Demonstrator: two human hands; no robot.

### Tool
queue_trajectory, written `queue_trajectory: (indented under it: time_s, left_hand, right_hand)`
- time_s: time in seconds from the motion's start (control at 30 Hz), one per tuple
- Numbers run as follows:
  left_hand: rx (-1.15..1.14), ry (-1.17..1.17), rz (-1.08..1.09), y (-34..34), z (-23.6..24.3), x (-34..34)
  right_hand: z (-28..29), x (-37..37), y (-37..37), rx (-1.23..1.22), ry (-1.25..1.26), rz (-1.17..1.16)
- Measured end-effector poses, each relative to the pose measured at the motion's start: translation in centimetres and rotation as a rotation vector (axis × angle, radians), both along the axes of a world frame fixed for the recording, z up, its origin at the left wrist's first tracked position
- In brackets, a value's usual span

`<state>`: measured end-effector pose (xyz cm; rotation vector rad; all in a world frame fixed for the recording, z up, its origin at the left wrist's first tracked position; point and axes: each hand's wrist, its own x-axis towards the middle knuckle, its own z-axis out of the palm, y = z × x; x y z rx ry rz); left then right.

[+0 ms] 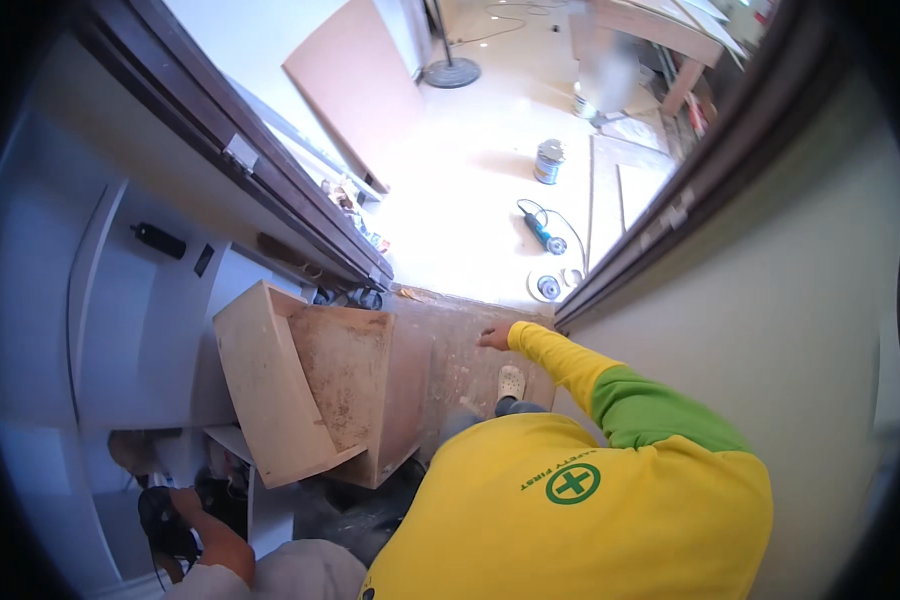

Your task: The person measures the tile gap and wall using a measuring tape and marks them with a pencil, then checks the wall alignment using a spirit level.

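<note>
Well, left hand's out of sight, grip unknown; right hand (495, 335) shows small, fingers loosely bent, can't tell if they pinch anything; yellow shirt (610, 520) blocks the lower middle; wooden box (270, 390) sits askew beside the pale cabinet (150, 330), left of the right hand, apart from it; light bare boards, one panel blotched brown; lower end borders deep shadow.
</note>
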<state>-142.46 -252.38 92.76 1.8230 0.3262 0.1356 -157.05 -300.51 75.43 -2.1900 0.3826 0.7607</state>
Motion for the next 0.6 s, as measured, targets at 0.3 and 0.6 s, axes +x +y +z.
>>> queue_trajectory:
  time_s: [0.3, 0.6]
  left_hand:
    - [0.313, 0.648, -0.641, -19.5, -16.9, 9.5]
    - [0.882, 0.791, -1.544, -38.7, -25.8, 27.0]
  right_hand:
    - [-1.2, 14.8, -21.4, 0.065, 0.093, -0.143]
    - [-10.3, 6.2, -46.9, -0.306, 0.293, -0.663]
